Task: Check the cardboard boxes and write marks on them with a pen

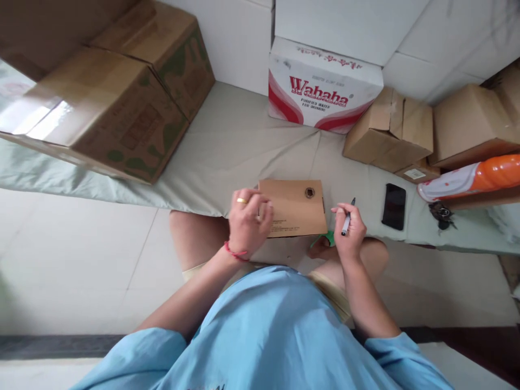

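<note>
A brown paper envelope point(296, 206) with a round string clasp lies on the cloth-covered surface point(227, 157) in front of me. My left hand point(248, 221), wearing a gold ring and a red wrist string, rests on the envelope's left edge with its fingers curled down on it. My right hand point(349, 232) is closed around a pen point(348, 219), tip pointing up, just to the right of the envelope. My knees show under the surface's near edge.
Large cardboard boxes point(117, 92) stand at the left. A white Wahaha water carton point(320, 86) and smaller brown boxes point(390, 132) line the back. A black phone point(394, 206), keys point(442, 214) and an orange-and-white bottle point(475, 176) lie at the right.
</note>
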`<state>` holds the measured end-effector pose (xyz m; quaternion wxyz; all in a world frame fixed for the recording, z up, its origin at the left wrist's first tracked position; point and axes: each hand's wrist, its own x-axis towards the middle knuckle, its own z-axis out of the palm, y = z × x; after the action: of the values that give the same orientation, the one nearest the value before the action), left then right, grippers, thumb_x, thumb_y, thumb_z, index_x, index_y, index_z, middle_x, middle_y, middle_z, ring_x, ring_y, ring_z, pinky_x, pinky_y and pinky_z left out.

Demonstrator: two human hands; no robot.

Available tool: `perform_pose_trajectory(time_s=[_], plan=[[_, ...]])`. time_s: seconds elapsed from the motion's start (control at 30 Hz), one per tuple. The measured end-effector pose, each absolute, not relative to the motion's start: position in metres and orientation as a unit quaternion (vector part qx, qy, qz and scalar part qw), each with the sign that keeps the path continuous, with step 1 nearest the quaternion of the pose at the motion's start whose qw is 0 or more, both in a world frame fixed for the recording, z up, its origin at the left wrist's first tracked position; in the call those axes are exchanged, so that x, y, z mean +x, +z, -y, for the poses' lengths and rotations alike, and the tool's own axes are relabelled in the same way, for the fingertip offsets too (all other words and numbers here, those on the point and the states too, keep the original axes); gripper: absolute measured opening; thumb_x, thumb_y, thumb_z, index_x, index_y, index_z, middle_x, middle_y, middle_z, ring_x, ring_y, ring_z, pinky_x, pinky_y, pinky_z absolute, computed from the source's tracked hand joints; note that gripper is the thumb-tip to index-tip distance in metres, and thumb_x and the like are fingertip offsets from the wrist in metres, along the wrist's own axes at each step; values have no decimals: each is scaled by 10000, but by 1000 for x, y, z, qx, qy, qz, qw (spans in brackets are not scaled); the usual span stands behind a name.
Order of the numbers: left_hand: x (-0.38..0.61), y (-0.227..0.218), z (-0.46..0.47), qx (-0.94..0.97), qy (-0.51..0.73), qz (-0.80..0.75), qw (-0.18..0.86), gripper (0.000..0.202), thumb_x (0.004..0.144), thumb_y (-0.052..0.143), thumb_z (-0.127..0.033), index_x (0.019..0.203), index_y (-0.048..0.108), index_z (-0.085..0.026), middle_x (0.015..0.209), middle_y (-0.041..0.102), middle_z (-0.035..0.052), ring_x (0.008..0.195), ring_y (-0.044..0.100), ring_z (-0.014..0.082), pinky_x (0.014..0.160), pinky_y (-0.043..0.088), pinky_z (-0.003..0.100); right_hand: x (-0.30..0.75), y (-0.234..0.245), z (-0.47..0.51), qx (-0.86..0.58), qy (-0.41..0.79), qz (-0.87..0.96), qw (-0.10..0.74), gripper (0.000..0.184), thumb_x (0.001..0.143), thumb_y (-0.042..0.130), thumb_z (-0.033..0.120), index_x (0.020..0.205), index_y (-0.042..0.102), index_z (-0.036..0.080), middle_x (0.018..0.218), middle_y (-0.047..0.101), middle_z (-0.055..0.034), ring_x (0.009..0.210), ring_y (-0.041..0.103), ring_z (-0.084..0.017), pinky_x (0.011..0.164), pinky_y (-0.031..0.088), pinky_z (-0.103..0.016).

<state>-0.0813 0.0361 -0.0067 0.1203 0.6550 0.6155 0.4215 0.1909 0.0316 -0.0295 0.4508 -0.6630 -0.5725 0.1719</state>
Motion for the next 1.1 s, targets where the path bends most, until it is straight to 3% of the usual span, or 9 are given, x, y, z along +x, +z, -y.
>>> perform_pose_trajectory(time_s=[0.17, 0.27, 0.33, 0.43, 0.57, 0.67, 0.9, 1.0, 1.1], plan=[[-119, -24, -15, 365, 391, -764, 360, 463, 859, 731, -659, 800, 541, -241, 821, 614, 25, 875, 605, 228, 823, 530, 349, 198, -38, -11, -654, 222, 583, 429, 320, 1040, 598, 500, 1187, 668, 225, 1067, 838, -120, 967, 807, -218, 904, 638, -362], [-120, -33, -1, 327, 342, -737, 482, 749, 759, 637, -948, 830, 623, -203, 839, 711, 81, 827, 687, 249, 713, 536, 335, 196, -42, -12, -637, 241, 600, 420, 319, 1028, 610, 503, 1202, 665, 242, 1154, 829, -125, 1027, 800, -226, 950, 638, -384], [-113, -34, 4, 290, 317, -690, 582, 891, 693, 637, -1018, 966, 713, -173, 990, 786, 141, 922, 749, 287, 765, 562, 353, 194, -45, -14, -629, 249, 612, 411, 303, 1019, 617, 490, 1188, 674, 246, 1149, 826, -118, 1034, 797, -232, 955, 634, -392], [-97, -32, 5, 237, 323, -612, 682, 920, 668, 797, -922, 1235, 748, -199, 1327, 775, 180, 1226, 730, 350, 947, 581, 400, 191, -48, -13, -625, 264, 620, 394, 285, 1018, 611, 479, 1166, 690, 248, 1056, 823, -93, 950, 797, -223, 903, 633, -375], [-83, -34, 5, 210, 358, -586, 696, 810, 616, 1001, -639, 1247, 743, -201, 1512, 691, 182, 1404, 645, 387, 1043, 594, 448, 204, -51, -12, -616, 262, 632, 391, 271, 1027, 588, 440, 1195, 692, 255, 1089, 823, -92, 997, 795, -229, 939, 627, -382], [-84, -33, 9, 195, 366, -580, 701, 761, 601, 1024, -539, 1208, 739, -181, 1453, 723, 177, 1358, 681, 377, 1011, 618, 430, 234, -53, -21, -658, 169, 646, 349, 283, 989, 583, 322, 1221, 708, 218, 1057, 812, -122, 1048, 765, -284, 977, 600, -440], [-95, -10, 24, 197, 387, -598, 674, 653, 612, 1006, -466, 1116, 697, -190, 1265, 769, 108, 1169, 729, 292, 936, 623, 382, 311, -47, -78, -775, 119, 618, 57, 511, 861, 643, 85, 1353, 739, 188, 1059, 811, -167, 893, 740, -299, 786, 517, -381], [-96, 2, 32, 229, 418, -612, 631, 641, 607, 990, -470, 1074, 650, -191, 1114, 761, 74, 1055, 729, 259, 902, 615, 369, 321, -46, -102, -778, 131, 611, 68, 660, 868, 639, 78, 1522, 647, 169, 1082, 805, -173, 903, 726, -287, 797, 495, -371], [-100, 11, 40, 324, 469, -643, 511, 642, 638, 971, -438, 1121, 612, -215, 1066, 719, 46, 980, 723, 239, 836, 616, 339, 314, -50, -107, -771, 176, 582, 189, 780, 857, 680, 148, 1624, 536, 165, 1060, 800, -134, 841, 683, -243, 795, 487, -359]])
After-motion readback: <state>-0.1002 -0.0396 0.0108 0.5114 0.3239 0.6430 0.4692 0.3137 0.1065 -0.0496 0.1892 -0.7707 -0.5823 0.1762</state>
